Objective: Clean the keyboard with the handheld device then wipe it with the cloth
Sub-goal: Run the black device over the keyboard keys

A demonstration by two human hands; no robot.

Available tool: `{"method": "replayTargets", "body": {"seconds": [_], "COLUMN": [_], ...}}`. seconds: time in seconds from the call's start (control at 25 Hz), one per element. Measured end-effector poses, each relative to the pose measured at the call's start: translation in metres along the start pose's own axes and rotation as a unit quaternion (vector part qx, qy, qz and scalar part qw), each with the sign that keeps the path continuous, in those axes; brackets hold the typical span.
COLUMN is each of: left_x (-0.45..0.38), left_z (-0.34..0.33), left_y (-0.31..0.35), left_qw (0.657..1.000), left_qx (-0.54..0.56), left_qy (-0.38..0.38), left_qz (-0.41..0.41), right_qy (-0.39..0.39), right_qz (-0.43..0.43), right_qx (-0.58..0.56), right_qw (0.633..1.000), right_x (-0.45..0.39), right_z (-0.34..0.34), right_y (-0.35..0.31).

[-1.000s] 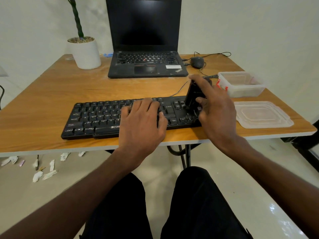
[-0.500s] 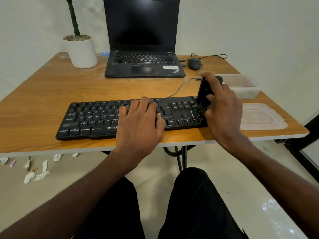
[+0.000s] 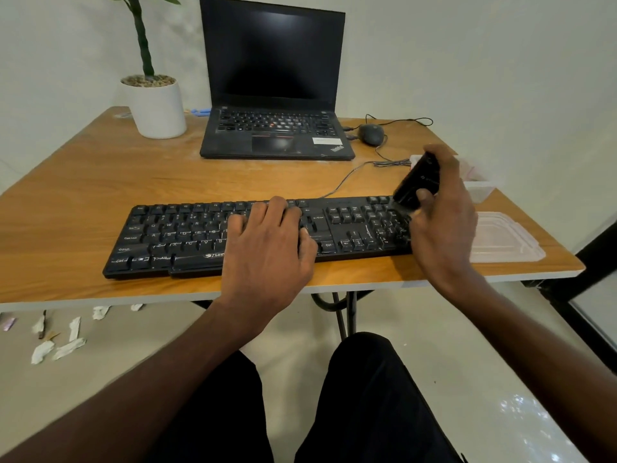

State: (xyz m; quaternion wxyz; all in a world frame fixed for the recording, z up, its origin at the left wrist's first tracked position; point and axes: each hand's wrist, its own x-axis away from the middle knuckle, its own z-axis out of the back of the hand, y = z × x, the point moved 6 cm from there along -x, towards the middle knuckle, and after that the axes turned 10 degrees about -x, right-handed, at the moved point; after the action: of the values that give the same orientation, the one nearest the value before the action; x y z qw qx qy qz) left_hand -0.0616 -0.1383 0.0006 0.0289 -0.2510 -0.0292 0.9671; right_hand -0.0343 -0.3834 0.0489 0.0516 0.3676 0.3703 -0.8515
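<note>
A black keyboard [image 3: 187, 235] lies along the front of the wooden table [image 3: 100, 182]. My left hand [image 3: 267, 242] rests flat on its middle keys, fingers straight. My right hand [image 3: 444, 222] grips a black handheld device [image 3: 415, 183], tilted, with its lower end at the keyboard's far right corner above the number pad. No cloth is visible.
An open black laptop [image 3: 273, 95] stands at the back centre, a white plant pot [image 3: 157, 106] to its left, a wired mouse [image 3: 371, 134] to its right. A clear plastic container [image 3: 477, 187] and its lid [image 3: 504, 240] sit at the right edge. Paper scraps [image 3: 56, 345] lie on the floor.
My right hand has carried the device rightward along the keyboard, from the navigation keys to the far right corner. My left hand has stayed on the middle keys.
</note>
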Motion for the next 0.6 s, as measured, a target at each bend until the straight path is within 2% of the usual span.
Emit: {"method": "replayTargets", "body": {"seconds": [0.08, 0.16, 0.28, 0.36, 0.48, 0.6], "left_x": [0.0, 0.0, -0.001, 0.0, 0.0, 0.0], "left_z": [-0.001, -0.001, -0.001, -0.001, -0.001, -0.002], "left_y": [0.0, -0.001, 0.0, 0.0, 0.0, 0.0], "left_qw": [1.0, 1.0, 1.0, 1.0, 1.0, 1.0], "left_qx": [0.002, 0.003, 0.005, 0.006, 0.005, 0.005], "left_qy": [0.0, 0.003, -0.001, -0.003, -0.001, -0.003], "left_qz": [-0.001, -0.001, -0.001, -0.002, -0.003, 0.002], "right_qy": [-0.059, -0.112, -0.053, -0.034, -0.055, -0.112], "right_qz": [0.062, 0.106, 0.023, 0.002, 0.043, 0.029], "right_qx": [-0.04, 0.053, 0.162, 0.176, 0.148, 0.129], "right_qw": [0.996, 0.987, 0.985, 0.984, 0.987, 0.985], "right_x": [0.012, 0.019, -0.003, -0.002, 0.006, -0.006], "right_z": [-0.012, -0.021, -0.004, 0.004, 0.002, 0.008], "right_y": [-0.017, -0.02, 0.002, 0.005, 0.004, 0.008]}}
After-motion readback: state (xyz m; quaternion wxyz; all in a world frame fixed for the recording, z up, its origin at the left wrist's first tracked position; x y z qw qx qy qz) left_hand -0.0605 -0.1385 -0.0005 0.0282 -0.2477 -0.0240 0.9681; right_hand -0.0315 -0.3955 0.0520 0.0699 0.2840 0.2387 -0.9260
